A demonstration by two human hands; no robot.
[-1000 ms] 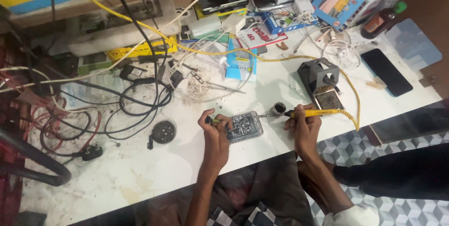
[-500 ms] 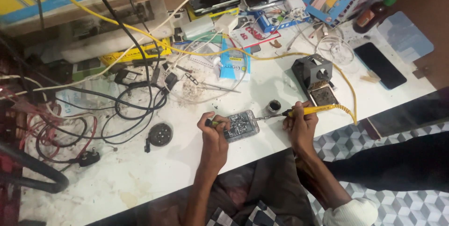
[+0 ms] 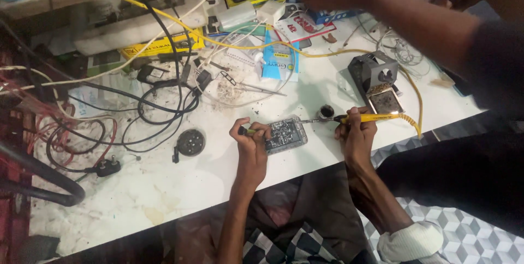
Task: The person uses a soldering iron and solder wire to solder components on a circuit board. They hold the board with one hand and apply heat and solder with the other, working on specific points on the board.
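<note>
Near the frame's centre, the left hand point(image 3: 252, 139) pinches the circuit board point(image 3: 284, 134) flat on the white table point(image 3: 164, 187); the right hand point(image 3: 355, 133), clamped on the yellow soldering iron point(image 3: 371, 117), has its tip at the board's edge; soldering looks unfinished.

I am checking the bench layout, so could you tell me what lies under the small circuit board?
The circuit board lies flat on the white table. The left hand covers its left edge, so whatever is beneath there is hidden. The soldering iron tip reaches its right edge.

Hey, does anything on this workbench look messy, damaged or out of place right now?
Yes. Black and red cables sprawl tangled over the left of the table, whose white top is stained and gritty. Another person's arm reaches across the back.
</note>
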